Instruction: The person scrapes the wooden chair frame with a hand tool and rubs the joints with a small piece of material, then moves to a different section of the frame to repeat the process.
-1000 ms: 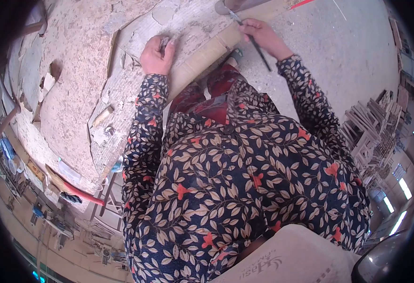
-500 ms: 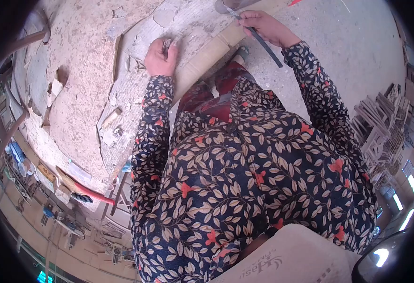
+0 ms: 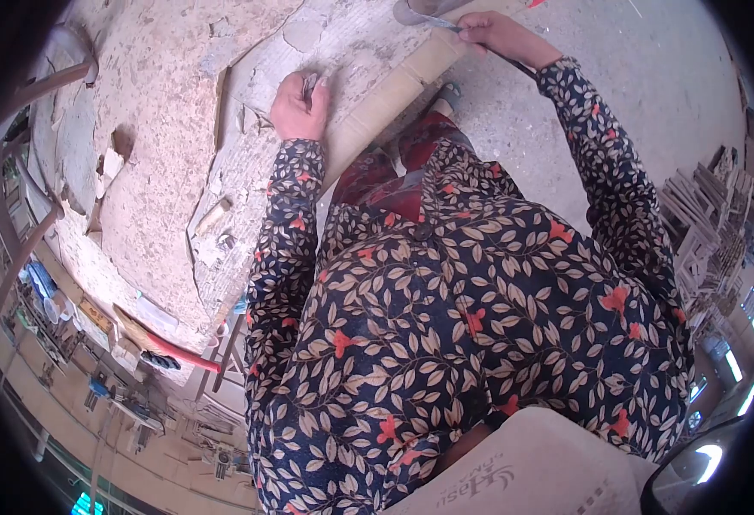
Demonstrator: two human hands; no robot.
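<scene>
Both hands are closed on something, up near the top of the view.

The left hand (image 3: 301, 105) rests on a grey weathered flat board (image 3: 252, 172) lying on a rough pale worktable (image 3: 149, 129). Its fingers are curled in, pinching a small dark piece (image 3: 308, 84) that's honestly too tiny to identify. The right hand (image 3: 499, 34) is clenched round a thin tool with a dark handle and silvery blade (image 3: 437, 19), and the blade pokes out to the left, right by the top edge. A long pale tan strip (image 3: 386, 94) runs slantwise along the board's edge, between the two hands. Farther down the board sits a small tan wooden block (image 3: 214, 215), well apart from either hand. A red bar (image 3: 175, 352) sticks out at the worktable's near corner.
</scene>
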